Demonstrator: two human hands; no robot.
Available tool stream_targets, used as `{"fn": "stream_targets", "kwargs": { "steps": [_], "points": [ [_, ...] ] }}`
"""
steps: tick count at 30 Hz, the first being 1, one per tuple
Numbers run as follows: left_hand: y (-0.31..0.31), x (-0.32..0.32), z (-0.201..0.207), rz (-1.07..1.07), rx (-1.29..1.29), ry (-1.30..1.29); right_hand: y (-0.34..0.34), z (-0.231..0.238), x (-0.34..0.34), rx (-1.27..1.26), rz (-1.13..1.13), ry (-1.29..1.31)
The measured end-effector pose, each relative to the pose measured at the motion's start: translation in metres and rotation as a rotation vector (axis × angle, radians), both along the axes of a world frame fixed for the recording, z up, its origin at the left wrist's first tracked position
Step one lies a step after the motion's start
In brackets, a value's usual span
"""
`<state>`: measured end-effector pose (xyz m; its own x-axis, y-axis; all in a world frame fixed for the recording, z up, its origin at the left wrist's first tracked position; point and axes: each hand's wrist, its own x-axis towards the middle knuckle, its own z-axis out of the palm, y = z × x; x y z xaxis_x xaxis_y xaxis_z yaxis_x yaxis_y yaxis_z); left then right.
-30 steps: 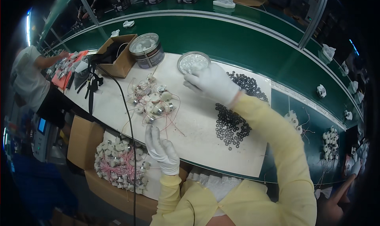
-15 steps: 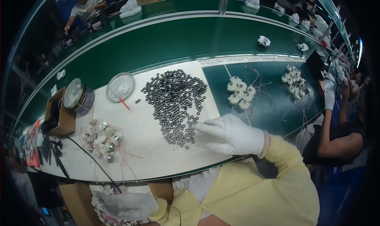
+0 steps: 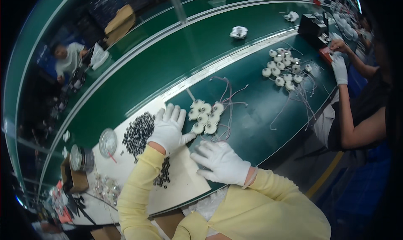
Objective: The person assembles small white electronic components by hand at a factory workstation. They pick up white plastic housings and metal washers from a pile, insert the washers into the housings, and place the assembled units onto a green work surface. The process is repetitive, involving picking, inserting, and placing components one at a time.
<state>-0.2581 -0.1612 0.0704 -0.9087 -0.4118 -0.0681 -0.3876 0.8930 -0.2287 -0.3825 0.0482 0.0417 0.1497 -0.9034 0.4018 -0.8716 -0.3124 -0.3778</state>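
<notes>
My left hand (image 3: 169, 128), in a white glove, lies over the right side of many small black rings (image 3: 137, 135) on a pale sheet (image 3: 184, 177). Its fingers are spread, and the thumb reaches towards a cluster of round white motor-like parts (image 3: 204, 117) with thin wires. These parts sit together on the green table. Nearer to me, my right hand (image 3: 222, 162), also gloved, is palm down with its fingers apart, below that cluster. Neither hand shows anything in its grasp. Some rings are hidden under my left hand and forearm.
A second group of white wired parts (image 3: 281, 68) lies farther right, near a co-worker's gloved hand (image 3: 339, 70). Left of the rings are a round clear dish (image 3: 108, 142) with a red stick, a jar (image 3: 86, 158) and a cardboard box (image 3: 75, 179). A green conveyor belt (image 3: 168, 68) runs behind.
The view has swung to the right. My left hand has come up from below the table edge onto the sheet. My right hand has moved from beside the rings to below the white parts.
</notes>
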Motion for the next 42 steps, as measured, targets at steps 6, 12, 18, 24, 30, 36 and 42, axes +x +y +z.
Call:
{"fn": "stream_targets", "kwargs": {
  "steps": [6,12,18,24,30,36,42],
  "points": [
    [-0.010,-0.072,-0.018,-0.180,-0.038,0.036,0.005,-0.008,-0.045,-0.008,-0.145,0.029],
    [-0.006,-0.175,-0.024,-0.287,0.103,0.125,0.024,0.000,-0.118,0.003,-0.343,0.034],
    [0.026,-0.249,-0.015,-0.366,0.247,0.233,0.050,0.013,-0.155,-0.105,-0.681,-0.002],
    [0.023,-0.162,0.003,-0.432,0.277,0.347,0.077,0.025,-0.104,-0.183,-0.639,-0.191],
    [0.033,0.047,0.076,-0.070,0.326,0.577,0.073,0.004,-0.050,-0.036,-0.209,-0.500],
    [0.040,0.287,0.022,0.776,-0.167,0.643,0.041,-0.007,-0.025,-0.016,0.078,-0.255],
    [-0.002,0.397,-0.035,1.040,-0.355,0.716,0.042,-0.013,-0.024,0.173,-0.074,-0.453]
  ]
}}
